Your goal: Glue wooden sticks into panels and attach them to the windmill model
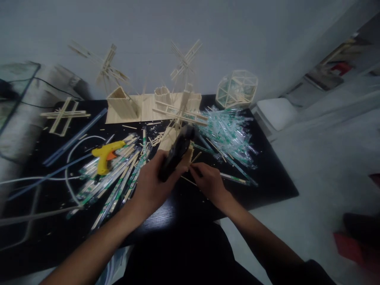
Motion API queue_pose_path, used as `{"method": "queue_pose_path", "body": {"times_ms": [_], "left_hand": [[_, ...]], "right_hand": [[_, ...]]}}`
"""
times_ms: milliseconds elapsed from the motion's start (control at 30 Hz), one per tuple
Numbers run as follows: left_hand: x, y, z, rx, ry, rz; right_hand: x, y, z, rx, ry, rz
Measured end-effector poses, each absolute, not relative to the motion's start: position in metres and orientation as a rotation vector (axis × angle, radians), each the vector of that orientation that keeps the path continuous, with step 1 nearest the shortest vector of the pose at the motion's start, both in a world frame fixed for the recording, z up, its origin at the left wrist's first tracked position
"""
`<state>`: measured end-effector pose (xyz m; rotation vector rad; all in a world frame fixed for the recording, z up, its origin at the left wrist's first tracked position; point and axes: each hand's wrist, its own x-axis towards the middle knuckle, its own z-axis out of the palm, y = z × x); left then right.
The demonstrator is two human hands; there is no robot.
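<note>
My left hand is closed round a dark, elongated black object whose kind I cannot make out. Its upper end tilts away from me over a pale wooden stick structure. My right hand has its fingers pinched together at the near right edge of the structure, close to the left fingertips. What is between them, if anything, is hidden. Just behind the black object stands a windmill-like cross of wooden sticks.
A yellow glue gun lies left on plastic-wrapped chopsticks. Clear and green wrappers pile up at right. Behind are a wooden stick tower, a geometric stick frame and, at left, a stick cross. Cables cross the black table.
</note>
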<state>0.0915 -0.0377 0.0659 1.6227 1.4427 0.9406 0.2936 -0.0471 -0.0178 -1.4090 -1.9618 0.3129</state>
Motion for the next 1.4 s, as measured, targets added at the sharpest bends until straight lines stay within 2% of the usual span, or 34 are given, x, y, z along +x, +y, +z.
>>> {"method": "queue_pose_path", "body": {"times_ms": [200, 467, 867, 1100, 1300, 1400], "left_hand": [[0.118, -0.018, 0.067, 1.632, 1.329, 1.063], [0.118, -0.014, 0.063, 1.724, 1.293, 1.060], [0.110, -0.011, 0.059, 1.755, 1.289, 1.023], [0.112, -0.011, 0.068, 1.792, 1.298, 0.978], [0.075, -0.015, 0.092, 1.990, 1.403, 0.880], [0.045, -0.025, 0.092, 1.748, 1.476, 0.910]], "right_hand": [[0.293, -0.047, -0.016, -1.414, -2.002, 0.250], [0.292, -0.047, -0.015, -1.397, -1.996, 0.266], [0.309, -0.023, 0.024, -1.094, -1.898, 0.620], [0.313, -0.018, 0.038, -1.099, -1.952, 0.575], [0.317, -0.016, 0.039, -1.109, -2.026, 0.514], [0.320, -0.016, 0.041, -1.093, -2.009, 0.539]]}}
